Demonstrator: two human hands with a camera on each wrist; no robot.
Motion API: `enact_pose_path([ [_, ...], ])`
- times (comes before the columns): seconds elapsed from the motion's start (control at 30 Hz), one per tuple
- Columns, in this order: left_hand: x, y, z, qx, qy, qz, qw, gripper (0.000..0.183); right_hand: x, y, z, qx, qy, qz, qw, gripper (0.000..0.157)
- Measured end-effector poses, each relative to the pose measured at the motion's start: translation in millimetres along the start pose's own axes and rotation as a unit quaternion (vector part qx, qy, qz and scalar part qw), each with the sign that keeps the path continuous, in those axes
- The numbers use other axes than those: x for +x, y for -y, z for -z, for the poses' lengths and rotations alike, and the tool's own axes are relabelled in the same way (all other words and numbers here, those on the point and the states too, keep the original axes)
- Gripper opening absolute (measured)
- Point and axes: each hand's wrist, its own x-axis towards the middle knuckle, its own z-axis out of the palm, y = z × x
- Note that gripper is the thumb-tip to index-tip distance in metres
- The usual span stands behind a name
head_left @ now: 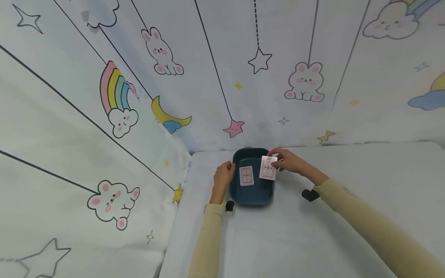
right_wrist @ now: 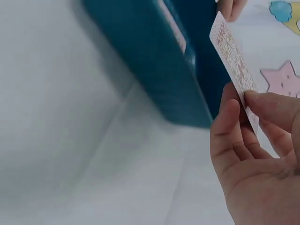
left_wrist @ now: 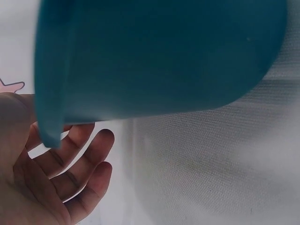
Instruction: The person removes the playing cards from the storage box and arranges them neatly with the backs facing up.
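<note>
My right hand (head_left: 286,160) pinches a playing card (head_left: 268,168) between thumb and fingers, over the right side of a dark blue tray (head_left: 252,201). Its patterned back faces up in the head view; the right wrist view has the held card (right_wrist: 235,63) edge-on, tilted, above the rim. Another playing card (head_left: 247,176) lies patterned side up inside the tray. At the tray's left rim, my left hand (head_left: 223,177) grips the edge. Seen in the left wrist view, the left fingers (left_wrist: 86,173) curl below the rim, partly hidden by the tray wall (left_wrist: 164,61).
The tray stands on a white-covered table (head_left: 295,239), close to a white backdrop (head_left: 208,77) printed with rabbits, stars and rainbows. A black object (head_left: 310,195) shows beneath the right wrist, and another black object (head_left: 229,205) beside the left wrist.
</note>
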Motion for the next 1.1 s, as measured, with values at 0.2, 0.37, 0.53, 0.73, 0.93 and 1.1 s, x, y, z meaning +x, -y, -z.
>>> enact_pose_path([
  [0.2,0.1,3.7,4.0,-0.003,-0.004,0.002,1.0,0.029,-14.7,-14.9,15.5,0.003,0.007,0.001,1.0,0.039],
  [0.37,1.1,5.3,3.7,-0.013,-0.007,0.001,0.9999,0.029,-24.7,-25.8,23.8,0.0,0.012,0.004,1.0,0.04],
  [0.53,1.0,4.1,3.6,-0.014,-0.003,0.005,0.9999,0.03,-33.5,-35.2,25.6,0.007,0.016,0.006,1.0,0.041],
  [0.73,-0.8,1.8,3.0,-0.009,-0.001,0.005,0.9999,0.029,-39.0,-50.1,23.2,-0.007,0.01,-0.017,1.0,0.04],
  [0.93,-2.5,-1.7,2.9,-0.013,-0.005,-0.002,0.9999,0.029,-41.2,-67.6,20.6,-0.011,0.001,-0.028,1.0,0.038],
  [1.1,-2.4,-3.6,1.0,-0.011,0.001,0.001,0.9999,0.029,-41.0,-82.7,17.6,-0.018,-0.012,-0.039,0.999,0.037],
])
